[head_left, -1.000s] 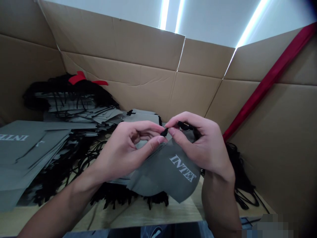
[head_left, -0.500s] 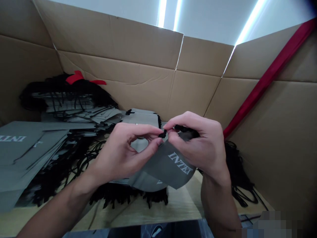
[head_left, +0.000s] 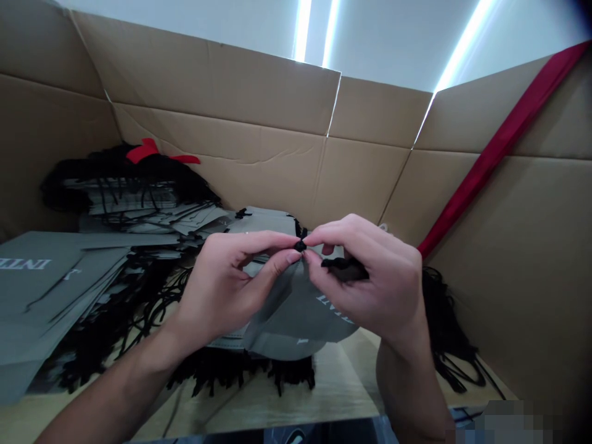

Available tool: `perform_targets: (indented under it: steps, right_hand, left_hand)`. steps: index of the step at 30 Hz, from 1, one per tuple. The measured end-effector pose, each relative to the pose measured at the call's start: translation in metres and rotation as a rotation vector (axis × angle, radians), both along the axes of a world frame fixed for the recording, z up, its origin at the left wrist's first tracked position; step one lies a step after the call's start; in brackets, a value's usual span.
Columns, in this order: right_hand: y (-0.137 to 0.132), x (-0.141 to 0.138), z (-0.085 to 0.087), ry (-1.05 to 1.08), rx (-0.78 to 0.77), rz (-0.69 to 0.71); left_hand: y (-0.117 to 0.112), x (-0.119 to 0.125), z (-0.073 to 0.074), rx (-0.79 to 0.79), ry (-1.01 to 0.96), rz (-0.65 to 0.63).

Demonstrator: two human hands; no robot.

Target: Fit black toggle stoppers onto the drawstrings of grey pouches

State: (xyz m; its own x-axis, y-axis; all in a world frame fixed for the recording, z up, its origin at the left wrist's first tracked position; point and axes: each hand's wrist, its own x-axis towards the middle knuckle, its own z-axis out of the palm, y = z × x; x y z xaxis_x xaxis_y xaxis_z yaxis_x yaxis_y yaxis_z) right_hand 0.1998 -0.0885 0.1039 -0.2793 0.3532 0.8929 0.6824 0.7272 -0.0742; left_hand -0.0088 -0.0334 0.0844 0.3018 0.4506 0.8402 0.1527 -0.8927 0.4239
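Finger and thumb of my left hand pinch a small knot in a black cord. From the other side my right hand grips the same cord at the knot, and more black cord is tucked in its curled fingers. Below both hands hangs a grey sheet with white lettering, partly hidden by my right hand. Behind my hands lies a stack of similar grey pieces with black cord ends along its edges.
Grey pieces with cords are heaped at the left, with a red strip on the back pile. Loose black cords lie at the right. Cardboard walls enclose the wooden table; a dark red band crosses the right wall.
My fingertips have come closer together around the cord, which now shows a compact knot. The grey sheet has swung slightly left and its lettering is more covered.
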Motion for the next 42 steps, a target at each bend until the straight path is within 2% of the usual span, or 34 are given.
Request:
perform_targets:
  steps: [6,11,16,19,23,28,30,36,42]
  right_hand:
    - [0.000,0.003,0.000,-0.011,-0.048,0.018]
    - [0.001,0.005,-0.001,0.077,-0.085,0.029]
    - [-0.001,0.008,0.000,0.146,-0.200,0.039]
    - [-0.001,0.009,0.001,0.135,-0.231,0.053]
    - [0.000,0.010,0.001,0.077,-0.225,0.055]
    - [0.003,0.009,-0.001,-0.006,-0.147,0.095]
    - [0.003,0.009,-0.001,-0.008,-0.143,0.128]
    - [0.002,0.007,0.002,0.057,-0.192,0.248]
    - [0.006,0.005,0.001,0.163,-0.267,0.384]
  left_hand:
    - [0.000,0.002,0.000,0.133,0.018,0.001]
    - [-0.002,0.000,0.000,0.224,0.032,0.077]
    - [0.004,-0.007,-0.002,0.518,0.140,0.056]
    - [0.006,-0.011,-0.005,0.616,0.185,0.075]
    - [0.002,-0.015,-0.009,0.633,0.224,0.107]
    - [0.000,-0.016,-0.007,0.640,0.224,0.145]
    - [0.000,-0.015,-0.004,0.624,0.189,0.116]
    - [-0.004,-0.013,0.003,0.412,0.108,0.027]
    - [0.003,-0.008,0.006,0.358,-0.032,-0.084]
